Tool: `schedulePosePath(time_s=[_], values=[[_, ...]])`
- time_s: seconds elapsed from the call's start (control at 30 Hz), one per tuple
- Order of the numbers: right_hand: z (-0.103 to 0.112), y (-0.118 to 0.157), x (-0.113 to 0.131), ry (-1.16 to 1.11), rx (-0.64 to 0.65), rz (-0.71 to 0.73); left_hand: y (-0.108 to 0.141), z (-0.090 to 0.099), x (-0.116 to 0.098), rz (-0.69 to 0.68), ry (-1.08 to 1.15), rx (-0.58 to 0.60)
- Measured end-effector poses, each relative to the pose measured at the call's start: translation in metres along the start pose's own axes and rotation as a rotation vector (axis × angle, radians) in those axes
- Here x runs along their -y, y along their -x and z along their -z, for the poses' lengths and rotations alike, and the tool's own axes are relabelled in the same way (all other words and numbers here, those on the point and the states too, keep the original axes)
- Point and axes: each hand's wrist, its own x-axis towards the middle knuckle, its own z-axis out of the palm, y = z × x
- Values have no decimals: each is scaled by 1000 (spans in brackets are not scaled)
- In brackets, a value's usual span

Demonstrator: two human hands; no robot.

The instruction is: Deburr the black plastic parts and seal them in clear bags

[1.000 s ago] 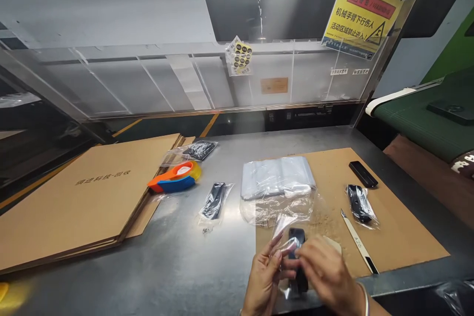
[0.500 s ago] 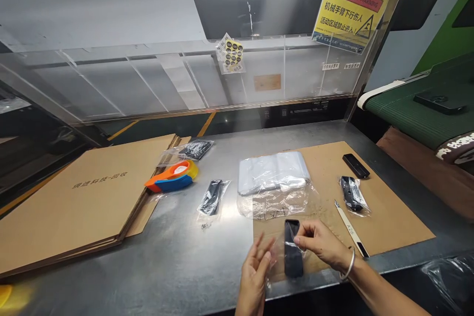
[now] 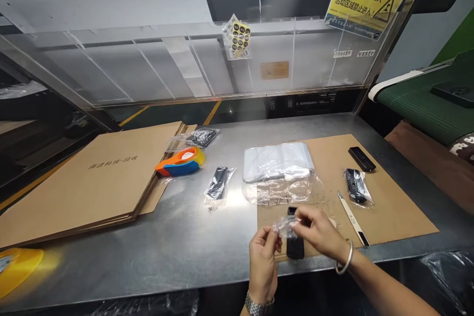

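Observation:
A small clear plastic bag (image 3: 284,227) is stretched between my two hands. My left hand (image 3: 263,259) pinches its left end with thumb and fingers, and my right hand (image 3: 319,231) grips the other end. Beneath the bag a long black plastic casing (image 3: 295,248) lies on the cardboard sheet (image 3: 392,207) at the table's front edge, partly covered by the bag and my right fingers. A white-handled craft knife (image 3: 352,218) rests to the right of my right hand. Just beyond my hands sits a stack of clear plastic bags (image 3: 278,163).
Toward the right lie a bagged black part (image 3: 356,185) and a bare black part (image 3: 362,159). Left of the bags are another bagged black part (image 3: 217,182), an orange-blue tape dispenser (image 3: 180,163) and stacked cardboard (image 3: 111,177). A yellow tape roll (image 3: 22,269) stands front left.
My left hand has gone from loosely spread fingers to a pinch on the bag. Both hands have come closer together, lifting the bag over the casing. The camera view has shifted slightly.

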Motion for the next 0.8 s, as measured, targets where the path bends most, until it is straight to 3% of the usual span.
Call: schedulePosePath(time_s=[0.1,0.2,0.3,0.37,0.47,0.6,0.7,0.8], values=[[5,-11,1,41,-120,32,-5,4,3,-125,-129,-120],[2,-17,8,93,-84,145,-7,5,3,-356,-308,-244],[-4,-19,13,145,12,239,-11,8,3,-722,-598,-230],[-6,-18,11,182,25,238,-17,14,5,-838,-707,-189],[-10,-9,-2,243,-33,128,-30,28,14,-849,-732,-280],[-29,18,-36,323,-108,-143,-35,43,34,-809,-762,-421],[-42,38,-59,308,-75,-264,-26,46,47,-719,-784,-341],[-37,54,-69,220,-13,-318,-15,44,52,-592,-761,-229]])
